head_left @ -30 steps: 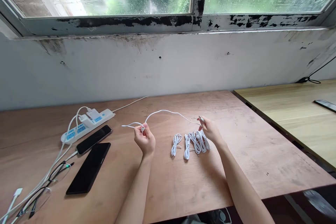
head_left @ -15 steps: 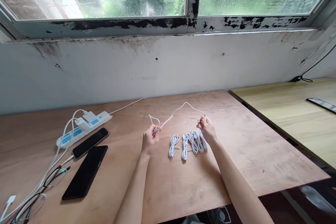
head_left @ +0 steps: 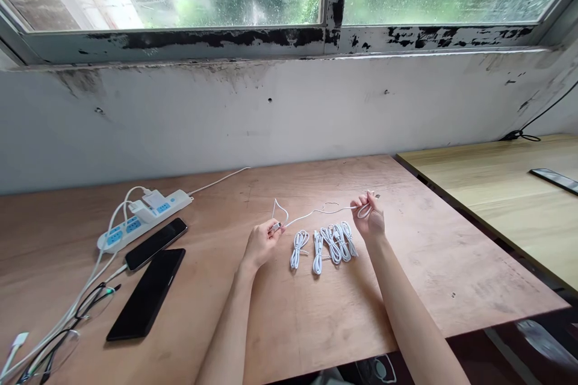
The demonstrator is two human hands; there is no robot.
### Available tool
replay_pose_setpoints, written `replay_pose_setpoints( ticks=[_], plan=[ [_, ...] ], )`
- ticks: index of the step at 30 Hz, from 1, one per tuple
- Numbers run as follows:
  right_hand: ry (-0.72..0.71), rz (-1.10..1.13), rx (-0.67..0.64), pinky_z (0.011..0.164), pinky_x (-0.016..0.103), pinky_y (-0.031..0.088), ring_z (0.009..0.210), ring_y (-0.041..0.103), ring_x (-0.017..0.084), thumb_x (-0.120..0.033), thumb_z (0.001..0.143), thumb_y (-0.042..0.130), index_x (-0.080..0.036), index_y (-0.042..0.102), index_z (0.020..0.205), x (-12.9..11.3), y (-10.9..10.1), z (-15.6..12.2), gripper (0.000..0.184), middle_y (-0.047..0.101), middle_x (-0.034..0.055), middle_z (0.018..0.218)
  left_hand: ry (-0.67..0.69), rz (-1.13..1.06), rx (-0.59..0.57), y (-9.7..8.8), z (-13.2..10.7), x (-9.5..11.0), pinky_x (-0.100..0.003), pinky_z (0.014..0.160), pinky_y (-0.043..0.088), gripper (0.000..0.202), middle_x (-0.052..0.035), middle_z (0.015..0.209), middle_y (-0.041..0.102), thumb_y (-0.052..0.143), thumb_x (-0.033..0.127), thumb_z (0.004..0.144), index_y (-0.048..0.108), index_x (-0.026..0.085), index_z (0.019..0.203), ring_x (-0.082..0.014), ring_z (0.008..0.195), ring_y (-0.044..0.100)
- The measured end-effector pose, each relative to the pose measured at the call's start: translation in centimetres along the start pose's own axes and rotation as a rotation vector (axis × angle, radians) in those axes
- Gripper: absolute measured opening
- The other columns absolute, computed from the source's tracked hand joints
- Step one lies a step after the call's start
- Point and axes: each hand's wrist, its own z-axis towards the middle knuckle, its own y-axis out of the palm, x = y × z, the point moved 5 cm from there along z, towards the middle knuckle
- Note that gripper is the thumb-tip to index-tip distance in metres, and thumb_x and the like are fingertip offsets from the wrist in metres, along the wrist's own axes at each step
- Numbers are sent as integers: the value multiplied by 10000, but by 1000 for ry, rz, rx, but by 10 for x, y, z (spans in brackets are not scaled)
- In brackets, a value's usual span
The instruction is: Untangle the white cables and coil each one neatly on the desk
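A white USB cable runs between my two hands above the wooden table. My left hand is closed on its plug end, and a small loop of cord rises above the fingers. Farther right, my right hand grips the other part of the cable, with some cord looped in the palm and a plug tip showing past the fingertips. Between my forearms lie several coiled white cables on the table. A single coil sits a little apart at their left.
Left on the table are a white power strip with plugged chargers, two black phones, eyeglasses and charging cords. A thin twist of wire lies behind the coils. A lighter table adjoins at right; the wall stands behind.
My right hand has moved right and turned palm up, with cord looped in it. The cable between my hands is straighter and lower. My left hand has shifted slightly right.
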Motion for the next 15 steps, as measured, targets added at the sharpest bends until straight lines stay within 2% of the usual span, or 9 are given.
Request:
replay_pose_setpoints(
  ticks=[3, 5, 8, 12, 15],
  plan=[
    [15, -164, -108, 353, 170, 210, 363, 190, 41, -315, 661, 712, -223, 484, 768, -5, 10, -6, 268, 241, -120, 467, 20, 2, 123, -3, 0, 3, -185, 475, 219, 298, 73, 490, 303, 490, 435, 793, 542, 180, 648, -65, 459, 269],
    [12, -341, -179, 356, 187, 152, 373, 143, 44, -377, 697, 685, -214, 539, 858, -6, 16, -11, 272, 201, -117, 468, 39, -6, 194, -3, -1, 5, -186, 476, 229, 304, 74, 480, 311, 497, 442, 794, 549, 178, 653, -63, 448, 274],
    [-51, -691, -271, 388, 213, 176, 393, 210, 55, -481, 759, 592, -169, 601, 847, -6, 26, -18, 324, 250, -86, 474, 70, -18, 290, -2, -4, 9, -188, 475, 239, 306, 75, 461, 318, 504, 443, 802, 569, 173, 673, -63, 433, 290],
    [-188, -1096, -426, 509, 239, 316, 574, 455, 119, -515, 828, 463, -156, 627, 762, -5, 42, -29, 401, 509, 16, 614, 129, -32, 372, 2, -10, 17, -190, 468, 246, 314, 71, 449, 352, 506, 445, 812, 582, 168, 685, -65, 421, 319],
    [-26, -1200, -618, 499, 236, 290, 529, 417, 109, -513, 824, 467, -165, 549, 634, 8, 46, -37, 404, 456, -9, 550, 154, -31, 405, 4, -12, 20, -190, 462, 251, 313, 67, 446, 376, 511, 442, 814, 587, 166, 686, -65, 415, 335]
  ],
)
